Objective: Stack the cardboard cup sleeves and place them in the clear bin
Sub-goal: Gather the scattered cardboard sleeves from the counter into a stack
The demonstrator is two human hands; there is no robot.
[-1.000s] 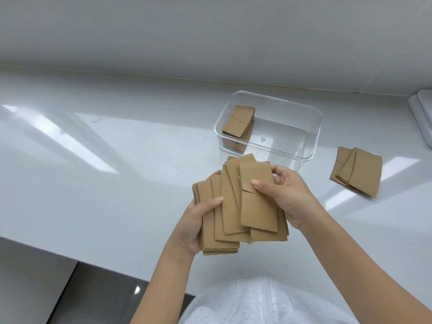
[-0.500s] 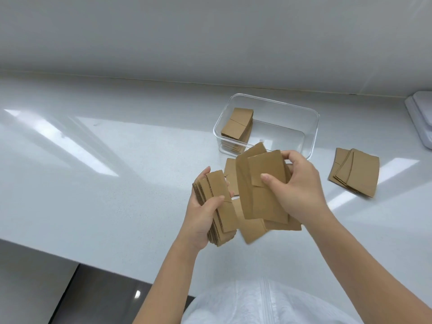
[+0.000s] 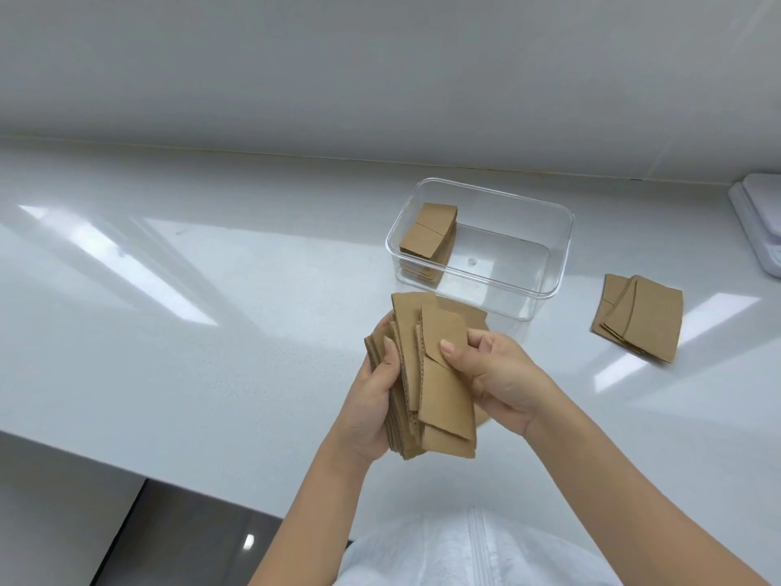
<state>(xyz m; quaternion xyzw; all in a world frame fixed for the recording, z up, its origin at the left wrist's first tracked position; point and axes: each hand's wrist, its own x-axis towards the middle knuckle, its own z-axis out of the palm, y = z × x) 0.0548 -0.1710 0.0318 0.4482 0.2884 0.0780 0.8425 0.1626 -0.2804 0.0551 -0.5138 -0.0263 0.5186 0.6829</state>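
A fanned bundle of cup sleeves [image 3: 427, 382] is clamped between left hand [image 3: 374, 399] and right hand [image 3: 498, 378], just before the clear bin [image 3: 545, 272]; light, stiff, slippy — best squeezed by the long edges

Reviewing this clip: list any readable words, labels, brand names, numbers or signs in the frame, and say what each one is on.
None can be read.
Held cardboard sleeves: plain brown, no print showing.
Stack in the clear bin: plain.
Sleeve pile on the counter: plain.
White object at the right edge: no legible marking; a small detail at its lower edge is too small to make out.
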